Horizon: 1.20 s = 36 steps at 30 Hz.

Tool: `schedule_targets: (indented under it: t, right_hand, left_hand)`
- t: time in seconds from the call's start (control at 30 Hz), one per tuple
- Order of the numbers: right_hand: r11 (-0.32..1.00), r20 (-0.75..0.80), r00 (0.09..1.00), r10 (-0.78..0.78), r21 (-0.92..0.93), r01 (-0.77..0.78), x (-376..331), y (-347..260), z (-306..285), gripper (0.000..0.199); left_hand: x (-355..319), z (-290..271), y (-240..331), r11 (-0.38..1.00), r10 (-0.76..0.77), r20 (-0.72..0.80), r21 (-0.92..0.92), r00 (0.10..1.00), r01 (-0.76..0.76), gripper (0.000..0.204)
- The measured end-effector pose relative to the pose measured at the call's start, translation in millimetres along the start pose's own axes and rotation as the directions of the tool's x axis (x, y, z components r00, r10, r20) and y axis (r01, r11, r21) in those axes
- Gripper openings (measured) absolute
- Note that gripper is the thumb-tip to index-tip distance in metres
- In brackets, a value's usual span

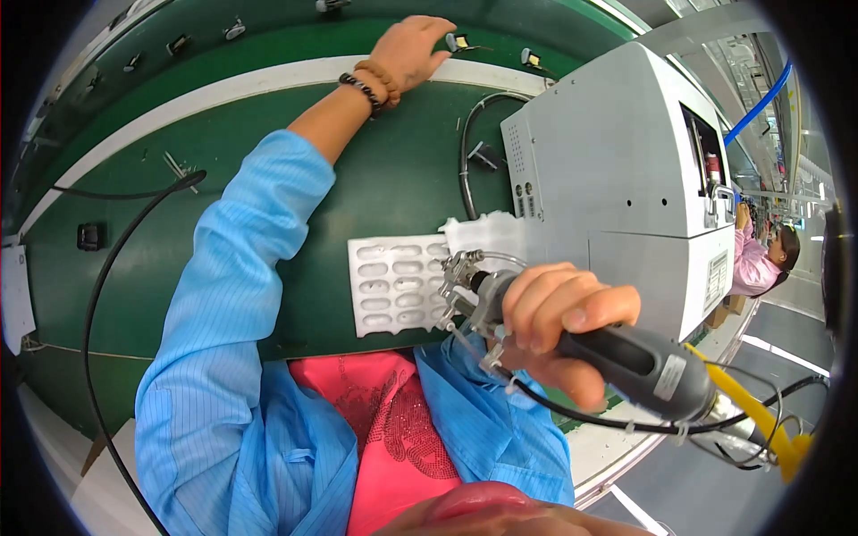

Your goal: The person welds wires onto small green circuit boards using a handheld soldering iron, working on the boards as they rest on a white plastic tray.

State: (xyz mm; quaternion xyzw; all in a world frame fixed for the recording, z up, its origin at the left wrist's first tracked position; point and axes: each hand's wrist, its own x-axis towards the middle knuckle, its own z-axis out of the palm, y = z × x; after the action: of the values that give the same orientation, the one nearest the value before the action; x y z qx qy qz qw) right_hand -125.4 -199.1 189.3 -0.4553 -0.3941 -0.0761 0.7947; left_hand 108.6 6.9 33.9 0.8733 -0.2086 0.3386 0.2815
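Note:
My left hand (413, 49) reaches far out over the green conveyor belt (268, 40) and its fingers touch a small metal part (458, 41) lying there. Bead bracelets circle that wrist. My right hand (559, 322) is closed around the grey handle of a hand-held power tool (626, 357), whose metal wire-frame head (465, 286) hovers just above a white moulded tray (393, 281) with rows of oval pockets on the green table.
A grey machine housing (617, 152) stands at the right. Several more small parts (234, 29) ride the belt. Black cables (116, 259) run across the left of the table. Another person in pink (760, 259) works at the far right.

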Motion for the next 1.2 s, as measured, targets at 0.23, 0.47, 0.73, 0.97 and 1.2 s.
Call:
schedule_targets:
  t: [0.23, 0.47, 0.73, 0.97, 1.2]
  right_hand:
    - [0.999, -0.021, 0.999, 0.042, -0.016, -0.042, 2, -2, -4, 0.054]
    - [0.997, 0.003, 0.998, 0.055, 0.053, -0.056, -3, 4, -9, 0.054]
    - [0.999, 0.072, 0.996, 0.053, -0.008, -0.052, -7, 0, 4, 0.060]
    - [0.995, 0.084, 0.995, 0.063, 0.067, -0.069, -7, 7, 7, 0.062]
    - [0.997, 0.022, 0.999, -0.024, 0.067, 0.023, -3, 12, 15, 0.066]
  left_hand:
    - [25, 50, -30, 0.976, -0.079, 0.399, 0.217, 0.914, -0.011, 0.028]
    - [-27, -12, 37, 0.873, -0.321, 0.284, -0.281, 0.903, 0.399, 0.028]
    - [-128, -157, 131, 0.720, -0.315, 0.463, -0.452, 0.828, 0.527, 0.025]
    - [-180, -168, 161, 0.878, -0.185, 0.336, -0.365, 0.924, 0.309, 0.024]
    - [-185, -156, 162, 0.919, -0.132, 0.324, -0.313, 0.937, 0.238, 0.026]
